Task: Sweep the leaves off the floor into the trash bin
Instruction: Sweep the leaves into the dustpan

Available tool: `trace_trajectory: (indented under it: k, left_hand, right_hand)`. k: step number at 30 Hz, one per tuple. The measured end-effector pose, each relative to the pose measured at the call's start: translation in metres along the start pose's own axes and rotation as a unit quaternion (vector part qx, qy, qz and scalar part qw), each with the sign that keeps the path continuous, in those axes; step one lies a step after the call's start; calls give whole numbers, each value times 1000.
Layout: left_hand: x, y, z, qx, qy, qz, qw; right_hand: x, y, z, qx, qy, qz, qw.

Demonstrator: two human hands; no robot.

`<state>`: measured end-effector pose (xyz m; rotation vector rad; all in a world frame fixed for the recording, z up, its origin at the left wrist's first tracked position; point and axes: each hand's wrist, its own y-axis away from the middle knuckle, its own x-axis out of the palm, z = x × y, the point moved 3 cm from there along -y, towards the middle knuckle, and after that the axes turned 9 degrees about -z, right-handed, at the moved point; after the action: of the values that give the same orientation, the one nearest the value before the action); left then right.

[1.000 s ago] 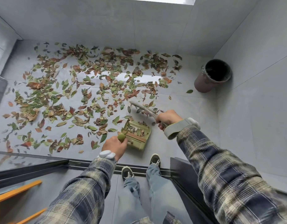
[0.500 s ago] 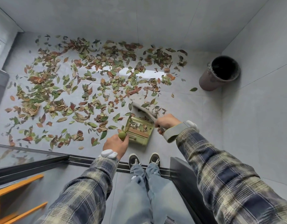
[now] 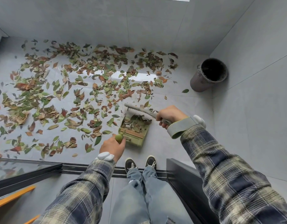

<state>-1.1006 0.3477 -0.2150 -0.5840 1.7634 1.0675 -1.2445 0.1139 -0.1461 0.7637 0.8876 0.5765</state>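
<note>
Head view is looking down. The left hand (image 3: 112,145) is gripping the green dustpan (image 3: 134,135) by its handle, and the right hand (image 3: 169,115) is gripping a grey brush (image 3: 139,110) at the pan's mouth. Leaves (image 3: 74,94) are lying scattered across the smooth grey tiled floor (image 3: 180,143); they are probably light and brittle. The trash bin (image 3: 209,75) is standing in the far right corner.

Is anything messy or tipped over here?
Yes: green and brown dry leaves lie scattered all over the grey tiled floor. Only a few sit in the green plastic dustpan. The round dark trash bin stands upright in the corner.
</note>
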Motion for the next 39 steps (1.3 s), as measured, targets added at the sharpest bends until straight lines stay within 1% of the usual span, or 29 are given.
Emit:
trace_trajectory:
  k: [5,11,14,17,20,22,25,27,33,39]
  left_hand:
    - [0,-3,1,2,7,0,1000]
    - [2,-4,3,-8,13,0,1000]
    - [4,-6,3,-6,14,-6,1000]
    - [7,-8,4,-2,16,-11,1000]
    - [9,-10,1,8,16,-10,1000]
    - [9,-11,1,6,16,-7,1000]
    - [9,-12,1,6,13,-7,1000]
    - [9,-12,1,9,12,-8,1000]
    - [10,-11,3,5,11,-8,1000]
    - [10,-9,3,5,16,-11,1000]
  right_hand:
    - [9,-16,-14,16,-65,-25,997]
    - [28,-31,-33,45,-81,-24,995]
    - [30,-35,-38,50,-56,-9,997]
    - [27,-31,-36,50,-1,32,998]
    - [15,-22,-23,52,19,62,997]
    - [4,-18,-8,42,33,62,997]
    - [-11,-8,11,20,42,54,997]
    - [-18,-4,16,13,24,38,999]
    - [-17,-12,4,7,-39,-31,999]
    - [3,-30,-30,48,-133,-60,988]
